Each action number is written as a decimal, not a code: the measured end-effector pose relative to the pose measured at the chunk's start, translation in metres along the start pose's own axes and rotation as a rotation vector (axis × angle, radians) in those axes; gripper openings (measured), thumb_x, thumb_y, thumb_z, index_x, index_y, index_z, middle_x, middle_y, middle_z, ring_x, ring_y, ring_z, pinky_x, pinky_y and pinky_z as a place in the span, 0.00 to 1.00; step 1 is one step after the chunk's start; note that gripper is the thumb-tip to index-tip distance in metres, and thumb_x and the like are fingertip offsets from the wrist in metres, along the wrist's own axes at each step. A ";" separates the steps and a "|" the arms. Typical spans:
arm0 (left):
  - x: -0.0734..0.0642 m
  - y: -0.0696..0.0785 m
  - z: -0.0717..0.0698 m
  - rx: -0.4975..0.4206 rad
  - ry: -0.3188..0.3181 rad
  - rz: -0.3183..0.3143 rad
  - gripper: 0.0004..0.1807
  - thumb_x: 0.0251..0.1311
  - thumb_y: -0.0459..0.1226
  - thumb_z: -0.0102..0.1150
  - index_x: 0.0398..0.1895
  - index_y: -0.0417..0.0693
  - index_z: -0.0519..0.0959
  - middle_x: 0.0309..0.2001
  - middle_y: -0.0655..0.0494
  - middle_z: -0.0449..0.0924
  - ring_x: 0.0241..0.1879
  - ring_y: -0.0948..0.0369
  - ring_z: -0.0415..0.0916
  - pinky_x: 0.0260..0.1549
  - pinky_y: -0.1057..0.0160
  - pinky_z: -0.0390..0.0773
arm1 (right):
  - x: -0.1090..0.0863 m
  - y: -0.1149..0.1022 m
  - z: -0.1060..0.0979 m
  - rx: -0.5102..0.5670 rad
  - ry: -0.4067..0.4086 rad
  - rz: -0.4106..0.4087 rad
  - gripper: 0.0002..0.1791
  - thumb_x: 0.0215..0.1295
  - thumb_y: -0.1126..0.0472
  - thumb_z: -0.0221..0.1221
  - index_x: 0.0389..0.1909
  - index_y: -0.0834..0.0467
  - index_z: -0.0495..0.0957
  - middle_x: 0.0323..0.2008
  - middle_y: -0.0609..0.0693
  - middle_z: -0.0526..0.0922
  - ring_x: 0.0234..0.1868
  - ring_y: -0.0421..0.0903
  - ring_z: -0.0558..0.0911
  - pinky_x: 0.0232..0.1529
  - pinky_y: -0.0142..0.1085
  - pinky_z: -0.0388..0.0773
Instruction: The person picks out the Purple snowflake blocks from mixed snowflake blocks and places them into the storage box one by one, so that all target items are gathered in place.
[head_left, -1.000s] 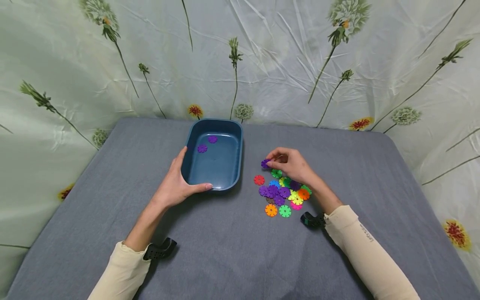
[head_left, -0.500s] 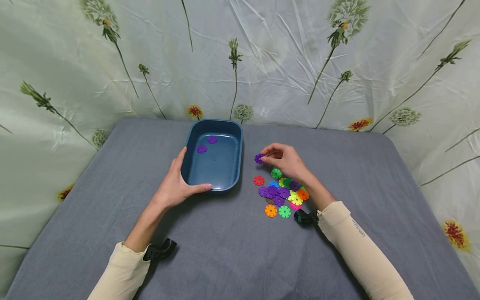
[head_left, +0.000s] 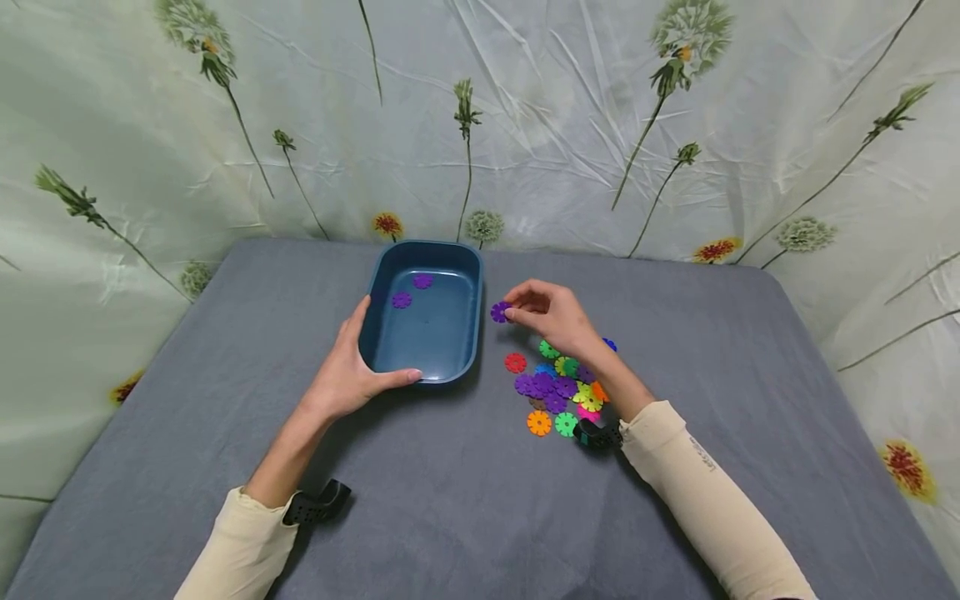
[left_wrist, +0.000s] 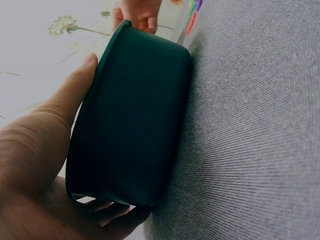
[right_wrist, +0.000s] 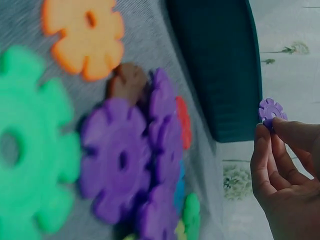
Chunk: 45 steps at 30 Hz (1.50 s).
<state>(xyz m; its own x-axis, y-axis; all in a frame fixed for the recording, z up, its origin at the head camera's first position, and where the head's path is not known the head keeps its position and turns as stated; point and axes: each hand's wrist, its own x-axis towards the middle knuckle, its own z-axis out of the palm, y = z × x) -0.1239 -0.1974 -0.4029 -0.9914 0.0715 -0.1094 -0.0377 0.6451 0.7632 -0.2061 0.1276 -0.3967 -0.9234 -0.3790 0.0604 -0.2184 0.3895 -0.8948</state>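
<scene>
Purple is the only colour inside the dark blue bin, which stands on the grey table: one purple disc lies near twelve o'clock on its floor and a second purple disc near ten. That much looks done.

A third purple disc is between the thumb and fingertips of the right hand, held above the table at the bin's three o'clock, near the rim but outside it, so its transfer seems unfinished. The left hand grips the bin around its eight o'clock corner, thumb along the near rim, fingers against the side. The two hands are apart.

Most of the discs are yet to be moved, and the work appears to be at an early stage. At the bin's four o'clock lies a loose heap with a purple cluster of several overlapping discs. Around that cluster, a red disc sits at ten o'clock, an orange disc at six, and yellow discs between three and four. The right forearm covers part of the heap, so an exact count cannot be given.
</scene>
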 end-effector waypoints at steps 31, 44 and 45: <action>-0.001 0.000 0.000 -0.012 -0.001 -0.029 0.76 0.48 0.58 0.81 0.86 0.62 0.31 0.85 0.39 0.39 0.80 0.36 0.49 0.73 0.27 0.57 | 0.020 -0.029 0.038 0.165 0.038 -0.078 0.10 0.70 0.64 0.66 0.49 0.61 0.85 0.46 0.59 0.88 0.41 0.45 0.88 0.47 0.40 0.86; -0.002 -0.002 -0.001 -0.019 -0.002 -0.014 0.75 0.49 0.58 0.80 0.86 0.61 0.31 0.85 0.39 0.39 0.81 0.36 0.48 0.74 0.27 0.56 | 0.028 -0.041 0.051 0.197 0.030 -0.090 0.09 0.69 0.67 0.66 0.48 0.63 0.84 0.44 0.60 0.88 0.44 0.57 0.88 0.45 0.36 0.85; -0.001 -0.002 -0.001 -0.019 -0.002 -0.013 0.75 0.49 0.58 0.80 0.86 0.62 0.31 0.85 0.39 0.39 0.81 0.36 0.47 0.74 0.27 0.56 | 0.028 -0.041 0.052 0.200 0.029 -0.091 0.09 0.69 0.67 0.66 0.48 0.63 0.84 0.44 0.60 0.88 0.44 0.58 0.88 0.46 0.40 0.85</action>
<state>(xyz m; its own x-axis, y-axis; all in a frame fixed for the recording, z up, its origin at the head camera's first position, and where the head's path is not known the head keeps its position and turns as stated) -0.1225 -0.1993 -0.4039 -0.9906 0.0646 -0.1205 -0.0530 0.6312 0.7738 -0.2069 0.0572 -0.3811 -0.9121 -0.3797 0.1547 -0.2367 0.1794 -0.9549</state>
